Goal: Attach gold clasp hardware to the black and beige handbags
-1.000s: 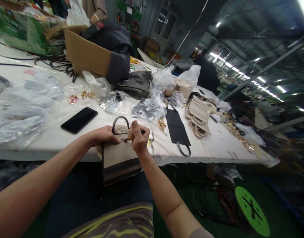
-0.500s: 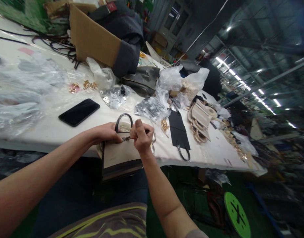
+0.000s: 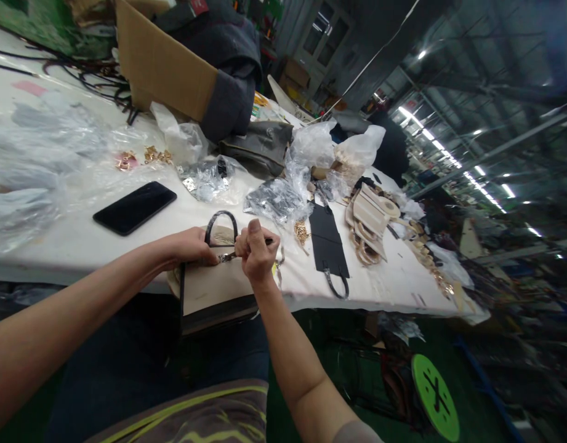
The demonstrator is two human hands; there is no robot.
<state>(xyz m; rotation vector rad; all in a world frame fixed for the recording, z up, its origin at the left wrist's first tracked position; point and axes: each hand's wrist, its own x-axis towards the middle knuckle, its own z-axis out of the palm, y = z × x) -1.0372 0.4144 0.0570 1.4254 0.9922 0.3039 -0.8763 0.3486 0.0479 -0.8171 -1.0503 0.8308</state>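
Observation:
A beige handbag [image 3: 218, 286] with black trim leans at the table's front edge, above my lap. Its dark, film-wrapped loop handle [image 3: 221, 216] stands up from the top. My left hand [image 3: 196, 246] is closed on the bag's top edge, its fingers partly hidden behind the panel. In the fist of my right hand [image 3: 258, 249], thumb up, is what looks like a slim screwdriver [image 3: 236, 256]; most of it is covered by the fingers. Its thin end points left at small metal hardware [image 3: 225, 258] on the bag's top, close to my left fingertips.
A black phone [image 3: 135, 207] lies left of the bag. Gold fittings [image 3: 157, 155], plastic bags [image 3: 276, 200], a black panel with a handle [image 3: 328, 240] and stacked beige pieces [image 3: 369, 221] cover the table. Behind stands a cardboard box [image 3: 165, 67]; a green stool [image 3: 435, 397] is lower right.
The whole view has shifted slightly, so everything sits a little farther left. Both hands keep their hold on the bag and tool, with hardly any change in pose.

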